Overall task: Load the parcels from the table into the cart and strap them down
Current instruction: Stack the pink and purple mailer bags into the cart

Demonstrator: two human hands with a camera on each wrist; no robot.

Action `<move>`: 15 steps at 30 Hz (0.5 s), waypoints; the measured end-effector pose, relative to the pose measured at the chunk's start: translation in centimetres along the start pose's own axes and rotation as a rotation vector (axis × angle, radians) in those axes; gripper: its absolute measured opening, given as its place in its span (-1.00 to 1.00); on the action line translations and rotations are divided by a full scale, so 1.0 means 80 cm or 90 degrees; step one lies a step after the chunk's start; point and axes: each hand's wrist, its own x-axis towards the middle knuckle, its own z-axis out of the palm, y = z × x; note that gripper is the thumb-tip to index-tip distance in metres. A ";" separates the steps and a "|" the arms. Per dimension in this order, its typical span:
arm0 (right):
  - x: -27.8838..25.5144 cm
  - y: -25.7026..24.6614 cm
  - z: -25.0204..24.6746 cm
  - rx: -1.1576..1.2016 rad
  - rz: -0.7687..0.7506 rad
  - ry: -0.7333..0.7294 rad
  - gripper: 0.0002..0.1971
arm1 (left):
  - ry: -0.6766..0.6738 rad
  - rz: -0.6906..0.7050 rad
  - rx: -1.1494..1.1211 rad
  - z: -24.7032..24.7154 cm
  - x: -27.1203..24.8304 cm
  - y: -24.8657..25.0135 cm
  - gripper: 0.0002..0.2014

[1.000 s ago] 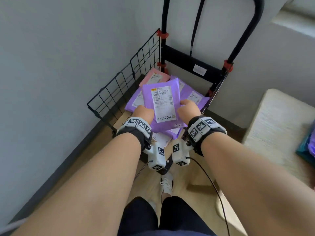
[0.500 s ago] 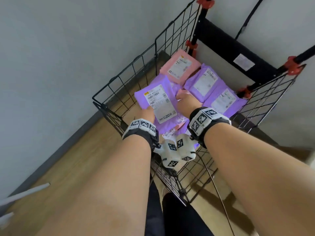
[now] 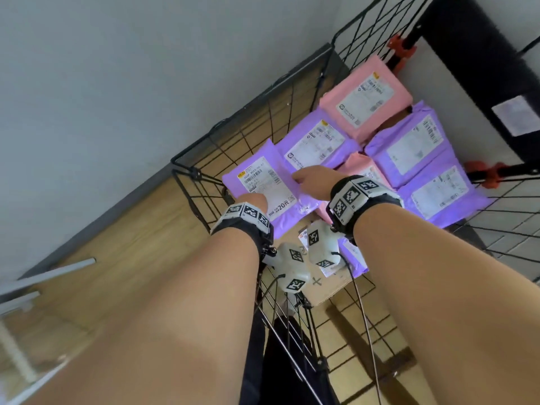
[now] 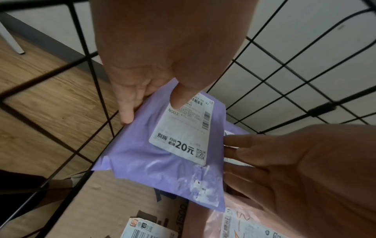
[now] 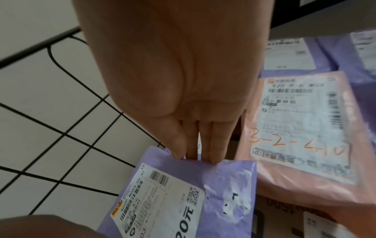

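Item: purple plastic mailer parcel with white shipping label (image 3: 264,192), being set into black wire-grid cart (image 3: 263,118).

Left hand (image 3: 253,202) pinches the parcel's near edge, thumb on the label and fingers curled beneath; right hand (image 3: 314,182) has straight fingers touching its far edge, gripping nothing. The parcel sits low in the cart's corner by the wall, over the brown cardboard floor liner (image 3: 327,287). Beyond the right fingertips lie a pink plastic mailer (image 3: 362,96) and several more purple mailers (image 3: 409,147), already loaded. Judged: loading well advanced, this parcel not yet released; any left on the table are out of view. No strap is seen across the load; strapping apparently remains.
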 end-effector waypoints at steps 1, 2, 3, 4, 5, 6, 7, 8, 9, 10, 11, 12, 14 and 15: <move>0.007 -0.001 -0.001 -0.012 -0.004 -0.018 -0.61 | -0.002 0.014 0.033 0.000 0.004 -0.002 -0.67; 0.012 -0.002 -0.002 -0.026 -0.008 -0.033 -0.60 | -0.013 0.024 0.070 0.000 0.013 -0.003 -0.67; 0.018 -0.003 -0.002 -0.037 -0.010 -0.047 -0.60 | -0.026 0.029 0.100 0.001 0.020 -0.006 -0.66; 0.022 -0.004 -0.001 -0.046 -0.012 -0.058 -0.60 | -0.039 0.029 0.122 0.002 0.027 -0.006 -0.66; 0.026 -0.004 0.001 -0.062 -0.016 -0.067 -0.60 | -0.047 0.032 0.143 0.003 0.034 -0.007 -0.65; 0.028 -0.006 0.002 -0.070 -0.019 -0.074 -0.59 | -0.053 0.026 0.173 0.003 0.042 -0.009 -0.65; 0.030 -0.007 0.004 -0.074 -0.023 -0.077 -0.58 | -0.056 0.026 0.188 0.002 0.041 -0.009 -0.64; 0.031 -0.009 0.004 -0.077 -0.025 -0.078 -0.58 | -0.077 0.021 0.192 0.003 0.045 -0.007 -0.65; 0.030 -0.012 0.005 -0.078 -0.023 -0.078 -0.58 | -0.092 0.022 0.190 0.003 0.048 -0.007 -0.65; 0.028 -0.014 0.005 -0.071 -0.022 -0.074 -0.58 | -0.096 0.018 0.190 0.003 0.053 -0.007 -0.65; 0.026 -0.017 0.004 -0.064 -0.019 -0.068 -0.59 | -0.092 0.014 0.201 -0.001 0.050 -0.007 -0.63; 0.024 -0.018 0.003 -0.055 -0.019 -0.057 -0.59 | -0.095 0.005 0.212 0.002 0.052 -0.009 -0.56; 0.020 -0.017 0.002 -0.049 -0.021 -0.040 -0.58 | -0.091 0.006 0.230 0.006 0.055 -0.014 -0.47; 0.017 -0.015 0.001 -0.056 -0.025 -0.035 -0.57 | -0.099 -0.010 0.240 0.005 0.056 -0.014 -0.43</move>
